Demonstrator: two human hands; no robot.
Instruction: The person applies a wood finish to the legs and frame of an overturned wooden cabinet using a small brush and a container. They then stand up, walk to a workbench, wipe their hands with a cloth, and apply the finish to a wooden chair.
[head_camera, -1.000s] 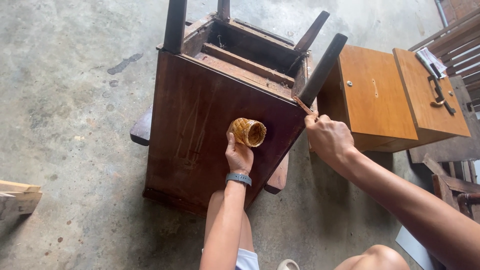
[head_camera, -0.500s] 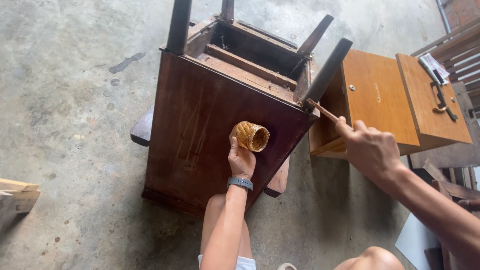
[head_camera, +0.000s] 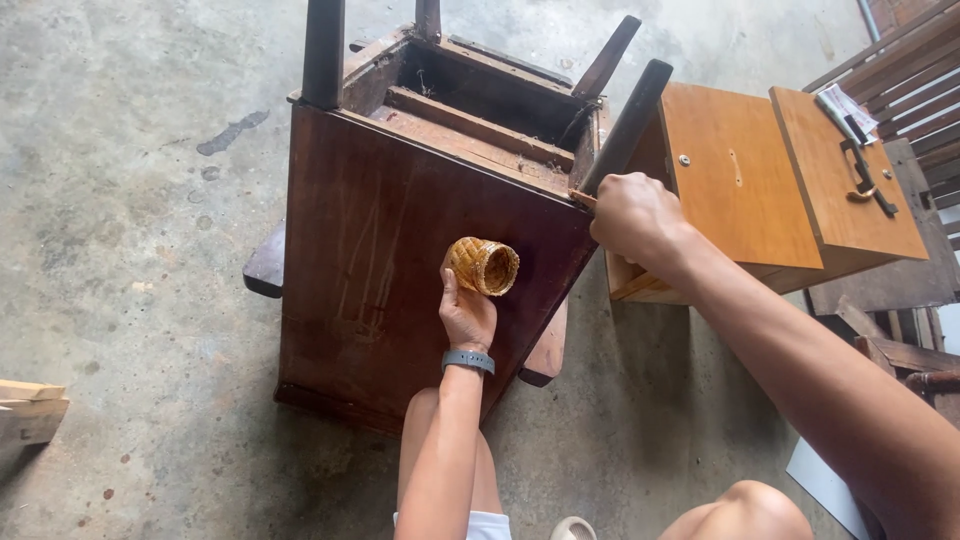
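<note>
Left hand: my left hand (head_camera: 466, 315) pinches a woven yellow cup (head_camera: 483, 266) against the dark cabinet (head_camera: 400, 250).
Right hand: my right hand (head_camera: 633, 215) is closed around a thin stick (head_camera: 582, 198) at the cabinet's right leg (head_camera: 628, 125).

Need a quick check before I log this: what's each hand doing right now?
Left hand: closed on a small woven basket cup, resting on the dark wooden cabinet.
Right hand: closed on a thin wooden stick at the cabinet's edge.

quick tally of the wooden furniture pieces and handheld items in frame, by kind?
Dark brown overturned cabinet: 1
Light brown wooden boxes: 2
Woven yellow cup, in left hand: 1
Thin stick, in right hand: 1
Total: 5
</note>
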